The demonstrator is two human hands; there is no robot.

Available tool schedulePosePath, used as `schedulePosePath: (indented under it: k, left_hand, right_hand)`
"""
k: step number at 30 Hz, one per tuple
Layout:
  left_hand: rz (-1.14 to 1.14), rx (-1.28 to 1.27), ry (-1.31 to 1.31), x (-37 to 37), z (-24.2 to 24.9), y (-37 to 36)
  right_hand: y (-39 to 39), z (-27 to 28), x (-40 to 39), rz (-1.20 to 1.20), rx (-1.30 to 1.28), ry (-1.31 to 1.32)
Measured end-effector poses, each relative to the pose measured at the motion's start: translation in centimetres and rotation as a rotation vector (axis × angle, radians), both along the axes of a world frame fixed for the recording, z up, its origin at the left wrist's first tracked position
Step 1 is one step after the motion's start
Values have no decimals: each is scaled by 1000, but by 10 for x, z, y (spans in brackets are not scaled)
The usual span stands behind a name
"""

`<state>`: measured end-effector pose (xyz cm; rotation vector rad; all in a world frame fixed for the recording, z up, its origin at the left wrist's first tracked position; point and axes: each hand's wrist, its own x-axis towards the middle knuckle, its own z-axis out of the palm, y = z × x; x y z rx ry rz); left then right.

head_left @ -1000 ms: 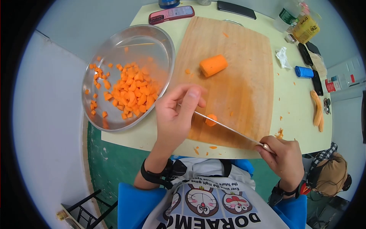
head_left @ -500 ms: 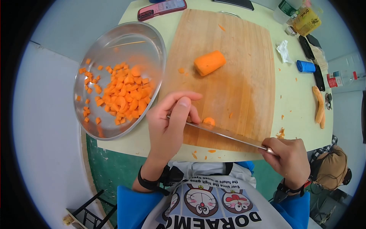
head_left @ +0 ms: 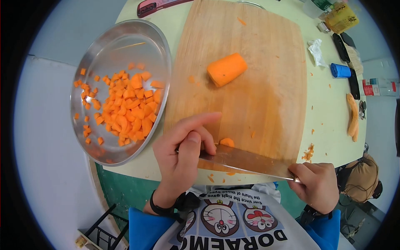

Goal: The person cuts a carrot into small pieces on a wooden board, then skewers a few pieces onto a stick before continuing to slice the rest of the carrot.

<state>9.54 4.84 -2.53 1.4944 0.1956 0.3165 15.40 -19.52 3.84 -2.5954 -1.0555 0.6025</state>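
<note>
My right hand (head_left: pixel 314 183) is closed on the handle of a knife (head_left: pixel 250 161), whose broad blade lies tilted across the near edge of the wooden board (head_left: pixel 258 100). At the blade's far end, my left hand (head_left: pixel 183 141) has its fingers curled against the blade, the index finger stretched out above the board. A small orange carrot slice (head_left: pixel 227 142) shows behind the blade, partly hidden by it. Farther up the board lies a thick carrot piece (head_left: pixel 227 69). Left of the board, a round metal tray (head_left: pixel 125 31) holds many cut carrot pieces (head_left: pixel 127 110).
On the right of the table lie a crumpled tissue (head_left: pixel 316 52), a blue roll (head_left: pixel 340 71), black objects and a peeled root-like piece (head_left: pixel 352 116). Bottles (head_left: pixel 341 17) stand at the back right, a phone (head_left: pixel 156 6) lies at the back left.
The knife blade has tilted so more of its flat side shows, now covering part of the carrot slice. Both hands sit slightly lower in view, and the view itself has shifted a little.
</note>
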Motion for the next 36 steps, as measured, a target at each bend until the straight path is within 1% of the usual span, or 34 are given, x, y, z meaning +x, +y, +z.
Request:
schedulePosePath:
  k: [5, 7, 10, 12, 14, 15, 16, 17, 18, 20, 21, 22, 24, 28, 30, 34, 36]
  left_hand:
    - [-15, -33, 41, 3, -2, 2]
    - [19, 66, 79, 5, 0, -1]
    - [-18, 106, 77, 1, -3, 3]
    - [12, 131, 9, 1, -5, 1]
    - [45, 155, -54, 1, -5, 1]
    - [266, 181, -214, 2, -4, 1]
    - [487, 202, -372, 2, -3, 2]
    - [469, 213, -409, -3, 1, 8]
    - [468, 216, -411, -7, 5, 10]
    - [163, 738, 29, -12, 12, 9]
    - [-2, 833, 157, -9, 17, 2]
    - [3, 839, 150, -8, 16, -6]
    - [-202, 938, 97, -9, 5, -20]
    - [-235, 1010, 73, -9, -5, -25]
    - [-303, 1014, 160, -8, -6, -26]
    - [-290, 1037, 209, -8, -1, -25]
    - [-212, 755, 203, -10, 5, -19]
  right_hand:
    - [4, 0, 1, 9, -40, -16]
    - [3, -1, -1, 1, -25, -20]
    - [0, -3, -5, -13, 13, -44]
    - [-2, 0, -7, -19, 40, -66]
    - [-7, 3, -7, -26, 96, -28]
    - [-10, 5, -9, -27, 104, -36]
    - [-13, 7, -11, -118, 218, -17]
    - [-16, 10, -13, -210, 329, 6]
    - [-18, 13, -14, -211, 333, 5]
    - [-23, 17, -16, -418, 338, -61]
    - [-25, 10, -17, -486, 370, -120]
    - [-28, 5, -17, -484, 379, -126]
    - [-32, -4, -15, -576, 359, -204]
    - [-43, -15, -12, -603, 353, -179]
    - [-46, -19, -13, -605, 358, -177]
    - [-53, -26, -13, -609, 364, -145]
    - [-54, -28, -13, -606, 370, -159]
